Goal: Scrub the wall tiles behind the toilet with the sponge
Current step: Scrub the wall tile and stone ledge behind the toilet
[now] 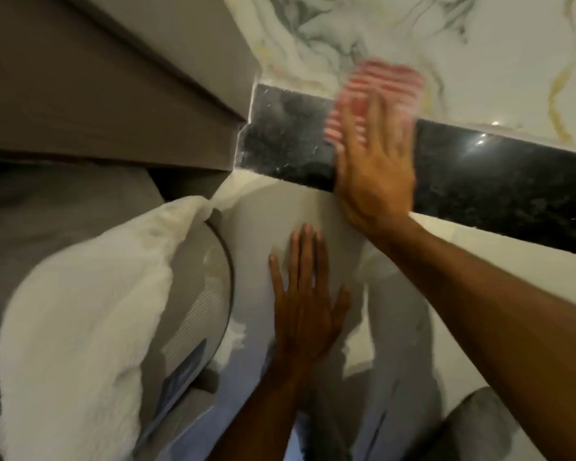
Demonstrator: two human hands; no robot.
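In the head view, the right hand [376,174] presses the striped sponge [379,84] with straight fingers against the wall tiles [479,44], at their joint with the black band [512,181]. The left hand [305,314] lies flat and empty on the nearer pale surface. The step likely calls for even palm pressure and overlapping strokes across the joint.

Pressing striped sponge [379,81] (blurred) flat against marbled wall tiles [499,44] with right grip [376,174], fingers [376,128] straight, across the black band [512,174]; resting left grip [305,304] flat on pale surface [280,211] below.
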